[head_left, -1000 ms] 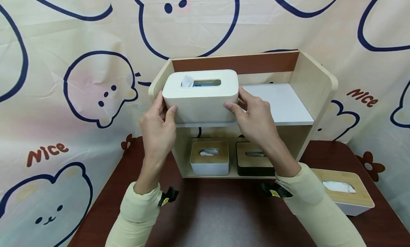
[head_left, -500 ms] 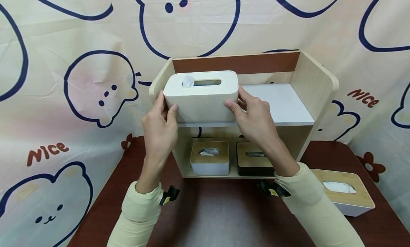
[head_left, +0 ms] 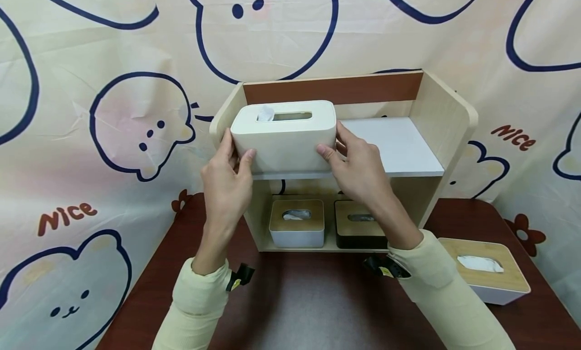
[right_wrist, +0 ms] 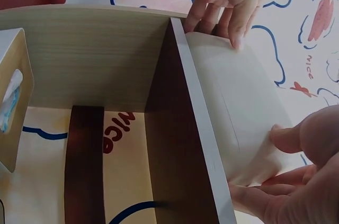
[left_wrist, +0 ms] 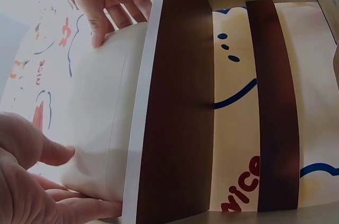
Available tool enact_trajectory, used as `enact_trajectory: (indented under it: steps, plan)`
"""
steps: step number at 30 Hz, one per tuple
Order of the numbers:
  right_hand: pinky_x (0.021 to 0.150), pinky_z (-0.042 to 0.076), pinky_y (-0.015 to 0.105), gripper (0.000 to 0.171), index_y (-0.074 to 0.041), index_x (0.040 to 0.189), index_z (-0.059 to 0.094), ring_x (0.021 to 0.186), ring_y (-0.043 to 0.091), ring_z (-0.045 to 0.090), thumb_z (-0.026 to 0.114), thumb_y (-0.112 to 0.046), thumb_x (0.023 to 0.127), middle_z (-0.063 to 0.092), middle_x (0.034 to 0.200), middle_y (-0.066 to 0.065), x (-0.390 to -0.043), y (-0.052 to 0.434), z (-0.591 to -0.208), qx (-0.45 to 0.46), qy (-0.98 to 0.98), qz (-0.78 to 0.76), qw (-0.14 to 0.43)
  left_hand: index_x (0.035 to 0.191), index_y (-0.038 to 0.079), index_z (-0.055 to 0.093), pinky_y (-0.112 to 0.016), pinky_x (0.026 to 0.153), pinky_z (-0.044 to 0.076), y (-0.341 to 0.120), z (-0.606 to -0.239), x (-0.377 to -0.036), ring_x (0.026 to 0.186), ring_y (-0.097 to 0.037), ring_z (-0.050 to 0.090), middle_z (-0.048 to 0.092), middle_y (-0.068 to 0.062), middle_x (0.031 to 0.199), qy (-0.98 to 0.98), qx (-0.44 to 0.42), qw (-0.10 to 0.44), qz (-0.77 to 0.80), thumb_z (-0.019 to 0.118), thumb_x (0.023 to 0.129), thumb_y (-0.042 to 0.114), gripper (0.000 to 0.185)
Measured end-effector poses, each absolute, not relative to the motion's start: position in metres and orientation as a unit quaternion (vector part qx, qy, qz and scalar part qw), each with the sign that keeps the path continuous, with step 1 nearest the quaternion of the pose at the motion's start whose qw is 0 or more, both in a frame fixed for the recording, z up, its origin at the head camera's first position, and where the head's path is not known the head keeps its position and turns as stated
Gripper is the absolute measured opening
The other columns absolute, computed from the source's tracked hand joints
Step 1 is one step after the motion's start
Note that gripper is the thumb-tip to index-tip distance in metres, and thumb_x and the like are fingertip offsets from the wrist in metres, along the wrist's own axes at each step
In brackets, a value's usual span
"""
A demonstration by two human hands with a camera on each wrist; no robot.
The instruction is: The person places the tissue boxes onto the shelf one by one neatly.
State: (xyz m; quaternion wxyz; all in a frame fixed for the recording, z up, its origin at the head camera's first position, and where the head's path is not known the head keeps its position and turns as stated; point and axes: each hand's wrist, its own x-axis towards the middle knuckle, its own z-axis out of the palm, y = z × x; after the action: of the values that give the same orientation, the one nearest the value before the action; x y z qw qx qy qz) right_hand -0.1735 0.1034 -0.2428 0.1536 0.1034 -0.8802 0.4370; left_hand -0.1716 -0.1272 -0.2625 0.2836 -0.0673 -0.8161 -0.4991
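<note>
Patterned cloth (head_left: 363, 42) backs the table (head_left: 313, 299), shelf (head_left: 395, 146) and held box (head_left: 288, 148).

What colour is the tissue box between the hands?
The tissue box is plain off-white, top and front; it shows best in the head view.

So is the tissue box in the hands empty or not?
Not empty: the box shows a white tissue in its slot. How full, I cannot tell.

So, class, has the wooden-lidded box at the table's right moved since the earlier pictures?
No: against the shelf unit, the wooden-lidded box shows no visible shift.
</note>
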Motion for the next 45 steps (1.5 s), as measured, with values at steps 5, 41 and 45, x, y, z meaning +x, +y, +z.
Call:
enact_trajectory:
  steps: [5, 41, 45]
  plan:
    - [0.112, 0.053, 0.052, 0.072, -0.015, 0.17, 0.032, 0.148, 0.037, 0.053, 0.063, -0.036, 0.109, 0.042, 0.17, 0.012, -0.171, 0.105, -0.245, 0.114, -0.873, 0.453, 0.139, 0.169, 0.009, 0.031, -0.038, 0.115, 0.049, -0.129, -0.266, -0.166, 0.151, -0.02, 0.047, 0.038, -0.009, 0.17, -0.808, -0.074, 0.272, -0.518, 0.069, 0.106, 0.015, 0.073]
    - [0.11, 0.054, 0.043, 0.063, -0.011, 0.162, 0.048, 0.148, 0.033, 0.055, 0.072, -0.023, 0.105, 0.051, 0.165, 0.011, -0.076, 0.136, -0.38, 0.123, -0.839, 0.507, 0.157, 0.162, 0.008, 0.048, -0.051, 0.107, 0.057, -0.121, -0.389, -0.097, 0.119, -0.027, 0.073, 0.057, -0.013, 0.159, -0.859, -0.078, 0.234, -0.448, 0.08, 0.1, 0.024, 0.072]
    - [0.11, 0.055, 0.044, 0.063, -0.011, 0.161, 0.049, 0.149, 0.036, 0.054, 0.072, -0.027, 0.105, 0.052, 0.164, 0.014, -0.073, 0.14, -0.393, 0.103, -0.848, 0.501, 0.142, 0.162, 0.007, 0.048, -0.055, 0.114, 0.052, -0.118, -0.403, -0.095, 0.145, -0.03, 0.056, 0.056, -0.015, 0.159, -0.863, -0.079, 0.2, -0.457, 0.081, 0.099, 0.026, 0.074]
